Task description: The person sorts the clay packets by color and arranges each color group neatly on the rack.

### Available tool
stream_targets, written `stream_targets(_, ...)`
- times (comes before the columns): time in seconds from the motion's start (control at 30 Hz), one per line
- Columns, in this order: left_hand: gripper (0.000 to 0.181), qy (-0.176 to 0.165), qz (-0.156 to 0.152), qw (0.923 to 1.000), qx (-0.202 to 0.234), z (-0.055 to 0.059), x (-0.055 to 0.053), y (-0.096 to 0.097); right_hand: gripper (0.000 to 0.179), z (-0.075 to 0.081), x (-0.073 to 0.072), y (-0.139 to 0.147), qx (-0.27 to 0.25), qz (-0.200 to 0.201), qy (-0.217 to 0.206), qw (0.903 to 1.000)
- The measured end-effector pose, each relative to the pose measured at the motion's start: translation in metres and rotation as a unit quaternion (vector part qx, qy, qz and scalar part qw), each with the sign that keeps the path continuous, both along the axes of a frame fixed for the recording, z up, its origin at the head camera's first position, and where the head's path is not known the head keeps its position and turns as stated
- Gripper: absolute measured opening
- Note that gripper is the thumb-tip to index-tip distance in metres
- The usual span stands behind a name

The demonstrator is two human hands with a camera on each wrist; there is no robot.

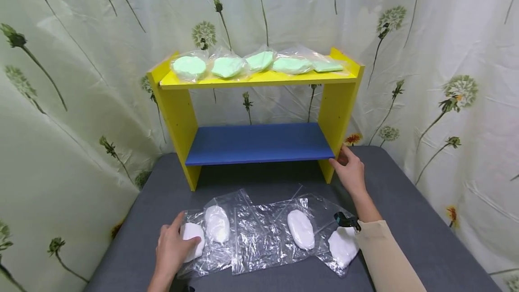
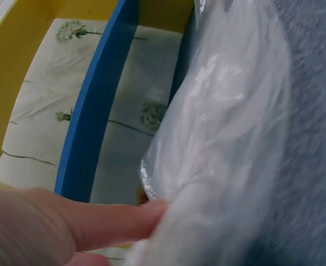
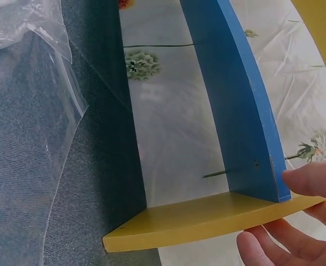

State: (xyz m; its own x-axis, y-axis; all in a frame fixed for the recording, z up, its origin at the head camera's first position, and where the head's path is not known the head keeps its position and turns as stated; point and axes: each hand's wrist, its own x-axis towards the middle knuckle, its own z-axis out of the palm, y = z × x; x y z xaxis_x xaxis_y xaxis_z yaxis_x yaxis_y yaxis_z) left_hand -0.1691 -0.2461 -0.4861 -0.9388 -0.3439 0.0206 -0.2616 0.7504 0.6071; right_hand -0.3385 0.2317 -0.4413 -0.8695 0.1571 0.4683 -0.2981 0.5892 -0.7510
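My left hand (image 1: 172, 244) is at the leftmost clear plastic bag, its thumb and fingers spread over a white flat piece (image 1: 194, 233). One finger (image 2: 118, 220) touches the blurred plastic in the left wrist view. My right hand (image 1: 349, 172) grips the right side panel (image 1: 336, 116) of a small yellow-and-blue shelf unit. The thumb lies by the front corner of the blue lower shelf (image 1: 259, 143), and the other fingers reach round the panel's outer side (image 3: 235, 219). More white pieces lie in clear bags between the hands, including an oval one (image 1: 301, 230).
Several pale green pieces in clear bags (image 1: 229, 66) sit in a row on the yellow top shelf (image 1: 259, 82). The unit stands on a dark grey table (image 1: 405, 220). Behind it hangs a flower-print curtain (image 1: 438, 48). A black band (image 1: 346, 221) is on the right wrist.
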Motion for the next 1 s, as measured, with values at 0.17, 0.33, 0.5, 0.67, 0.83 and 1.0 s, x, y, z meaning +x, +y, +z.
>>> stream_targets(0.17, 0.092, 0.038, 0.019, 0.9985, 0.033, -0.006, -0.004, 0.0, 0.058, -0.002, -0.001, 0.0, -0.003, 0.005, 0.004, 1.0)
stream_targets(0.33, 0.083, 0.022, 0.011, 0.9978, 0.061, -0.004, -0.006, -0.003, 0.059, -0.002, -0.001, 0.0, -0.008, 0.007, 0.01, 0.9999)
stream_targets(0.5, 0.058, 0.027, -0.001, 0.9983, 0.051, 0.005, -0.005, 0.001, 0.058, -0.001, -0.001, 0.0, -0.001, 0.007, 0.011, 0.9999)
stream_targets(0.67, 0.045, 0.037, -0.015, 0.9977, 0.055, 0.019, -0.005, 0.003, 0.059, -0.002, 0.0, 0.0, 0.003, 0.007, 0.005, 1.0)
stream_targets(0.83, 0.041, 0.051, -0.033, 0.9974, 0.039, 0.032, -0.005, 0.005, 0.06, -0.001, -0.001, 0.0, 0.002, 0.007, 0.006, 1.0)
stream_targets(1.0, 0.041, 0.083, -0.055, 0.995, 0.004, 0.047, -0.004, 0.009, 0.06, 0.0, -0.001, 0.001, 0.005, 0.009, 0.01, 0.9999)
